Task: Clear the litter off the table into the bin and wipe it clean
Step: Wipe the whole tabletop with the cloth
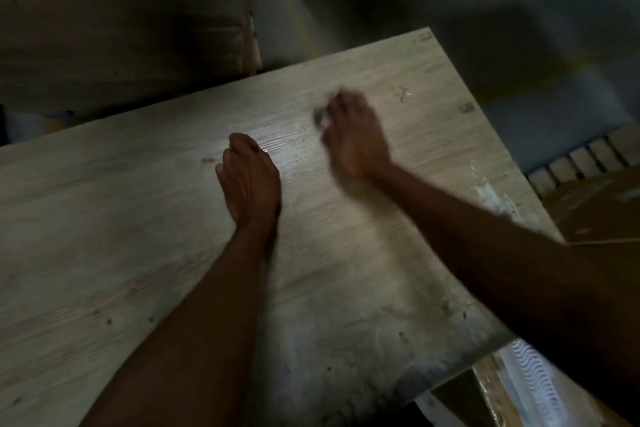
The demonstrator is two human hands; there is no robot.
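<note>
Table (138, 218) worn, left hand (251, 180) fisted, right hand (356, 135) blurred on grey wad (320, 116), grip unclear.

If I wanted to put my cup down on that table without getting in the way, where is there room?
The widest bare stretch of the table lies left of the left hand, out to the picture's edge. The near strip between the forearms is also bare. Busiest is the middle toward the far right corner, where the blurred right hand presses something small and pale.
</note>
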